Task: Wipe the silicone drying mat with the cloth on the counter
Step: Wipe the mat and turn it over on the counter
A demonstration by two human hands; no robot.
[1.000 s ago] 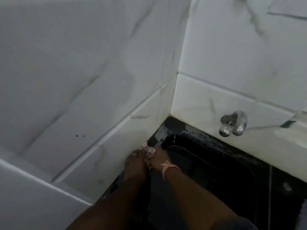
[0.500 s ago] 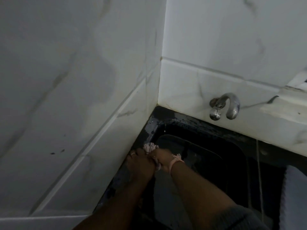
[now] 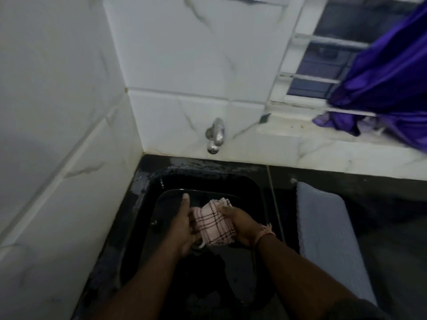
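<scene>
Half a second ago both hands were bunched together at the far left rim of the sink, close to the tiled corner, with only a small tuft of cloth showing between them. Now they have come away from that rim and sit over the middle of the black rectangular sink basin (image 3: 249, 188), and far more of the pink cloth with dark checked lines (image 3: 213, 221) is exposed, a soft crumpled wad held between them. The view has also swung right, bringing in a window with white bars (image 3: 323, 56) and a glossy purple draped fabric (image 3: 381, 72) over its sill.

The left hand (image 3: 182, 227) cups the cloth's left side with fingers curled round it and the thumb sticking straight up. The right hand (image 3: 240, 225), with a pale thread band at the wrist, grips the right side, fingers wrapped over the top edge.

The pale grey ribbed silicone drying mat (image 3: 328, 239) lies flat on the dark bench (image 3: 392, 227) just right of the sink, a long rectangle with rounded corners, apart from both hands. A shiny curved metal tap (image 3: 216, 135) juts from the white marble-veined wall tiles (image 3: 184, 54) above the basin, whose wet rim gleams.
</scene>
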